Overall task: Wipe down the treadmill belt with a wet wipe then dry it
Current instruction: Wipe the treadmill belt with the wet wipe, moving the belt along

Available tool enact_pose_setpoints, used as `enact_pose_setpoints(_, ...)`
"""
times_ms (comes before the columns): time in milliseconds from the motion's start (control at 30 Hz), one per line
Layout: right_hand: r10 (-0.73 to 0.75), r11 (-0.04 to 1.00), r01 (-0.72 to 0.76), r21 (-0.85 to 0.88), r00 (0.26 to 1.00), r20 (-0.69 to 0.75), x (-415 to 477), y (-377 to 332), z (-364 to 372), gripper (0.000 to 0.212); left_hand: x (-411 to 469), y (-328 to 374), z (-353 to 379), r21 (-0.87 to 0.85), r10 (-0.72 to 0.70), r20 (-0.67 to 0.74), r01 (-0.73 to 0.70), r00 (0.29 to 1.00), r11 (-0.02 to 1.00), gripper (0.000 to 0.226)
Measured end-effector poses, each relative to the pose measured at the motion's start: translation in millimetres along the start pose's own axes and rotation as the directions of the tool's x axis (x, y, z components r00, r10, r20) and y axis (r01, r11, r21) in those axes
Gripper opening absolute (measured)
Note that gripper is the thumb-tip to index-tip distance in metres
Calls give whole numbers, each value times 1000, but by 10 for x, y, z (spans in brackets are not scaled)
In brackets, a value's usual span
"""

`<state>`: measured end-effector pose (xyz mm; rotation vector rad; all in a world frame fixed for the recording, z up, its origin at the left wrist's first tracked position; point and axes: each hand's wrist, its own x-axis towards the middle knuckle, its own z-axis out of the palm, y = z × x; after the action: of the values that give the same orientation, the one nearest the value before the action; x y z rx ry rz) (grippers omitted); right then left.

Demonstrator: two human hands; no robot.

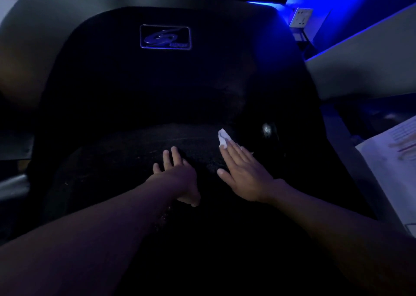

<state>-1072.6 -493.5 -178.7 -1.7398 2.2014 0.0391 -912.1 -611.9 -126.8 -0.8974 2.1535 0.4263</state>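
Two hands on a dark treadmill belt [135, 151].
Right hand [244, 174], fingers straight, presses a white wipe [223, 138] down; left hand [177, 174] rests flat, released.

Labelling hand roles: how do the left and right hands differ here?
The right hand presses a crumpled white wipe under straight fingers; the left hand holds nothing. The right hand's fingers lie together; the left hand's are spread. Both rest open on the dark textured treadmill belt.

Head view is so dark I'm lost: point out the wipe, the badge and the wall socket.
wipe [222, 137], head view, its exposed white end.
badge [165, 36], head view, its middle.
wall socket [300, 17], head view, its white face.
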Motion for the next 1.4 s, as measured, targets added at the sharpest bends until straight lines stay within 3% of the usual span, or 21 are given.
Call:
enact_pose_setpoints(167,107,990,-101,96,992,-60,212,73,-57,76,-31,-154,110,3,24,-88,-24,996,1000,128)
enact_pose_setpoints(333,-133,989,136,-55,990,56,-11,-15,9,75,-130,-106,223,-66,-166,-114,159,980,985,124)
enact_pose_setpoints(467,66,998,-67,13,997,30,220,-92,-82,73,-157,-148,296,-235,-189,-154,150,970,960,128)
enact_pose_setpoints(633,-196,972,209,-104,973,123,72,-147,-90,73,-211,-191,446,-223,-198,-265,140,944,965,118)
enact_pose_setpoints(767,27,1000,-26,-10,996,90,345,-163,-161,73,-273,-244,580,-207,-117,-293,57,949,977,110)
enact_pose_setpoints(800,12,1000,-11,-10,996,84,349,-270,-132,74,-277,-286,584,-215,-93,-283,32,954,976,113)
enact_pose_setpoints(933,-273,954,285,-94,954,125,127,-489,-17,73,-313,-480,541,-184,1,-234,-45,972,982,123)
enact_pose_setpoints(1000,-208,974,217,-71,971,121,249,-421,-105,71,-355,-472,548,-164,-20,-231,-19,973,986,121)
enact_pose_setpoints(1100,-3,1000,4,-20,996,93,453,-430,-179,72,-417,-330,554,-207,-194,-174,157,965,966,114)
enact_pose_setpoints(1267,-292,943,313,-111,941,174,261,-478,-88,76,-444,-381,549,-276,-237,-147,191,960,942,120)
enact_pose_setpoints(1300,-286,945,309,-111,941,183,318,-433,-113,75,-461,-432,548,-274,-228,-143,183,963,944,121)
enact_pose_setpoints(1400,-85,995,93,-48,986,143,502,-491,-189,73,-494,-515,538,-181,-205,-168,174,964,968,119)
